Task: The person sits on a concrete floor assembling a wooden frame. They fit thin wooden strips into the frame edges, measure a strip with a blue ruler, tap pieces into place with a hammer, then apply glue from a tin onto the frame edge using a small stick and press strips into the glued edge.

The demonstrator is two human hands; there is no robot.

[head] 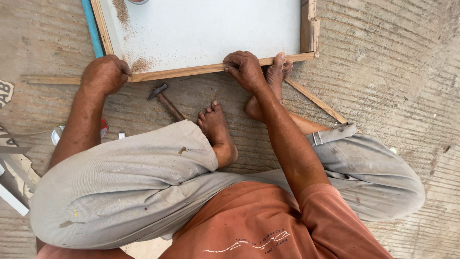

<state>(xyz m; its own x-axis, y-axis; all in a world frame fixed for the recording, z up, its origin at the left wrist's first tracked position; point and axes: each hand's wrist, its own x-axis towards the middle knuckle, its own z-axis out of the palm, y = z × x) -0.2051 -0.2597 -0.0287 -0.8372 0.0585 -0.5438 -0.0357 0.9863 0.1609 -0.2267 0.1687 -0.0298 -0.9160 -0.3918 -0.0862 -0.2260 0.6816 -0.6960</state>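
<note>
We press the lower wooden strip [191, 72] against the white panel [201, 29], left hand [105, 74] fisted and right hand [244, 69] clamped on it; hammer [165, 100] lies unused, framing seemingly unfinished.

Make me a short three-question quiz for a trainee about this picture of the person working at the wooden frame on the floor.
1. True or false: the hammer is held in the left hand.
2. Which touches the wooden strip: A) right hand only B) both hands and a foot C) neither hand?
3. What lies scattered on the white panel?

Key: 1 false, it lies on the floor; 2 B; 3 sawdust.
</note>
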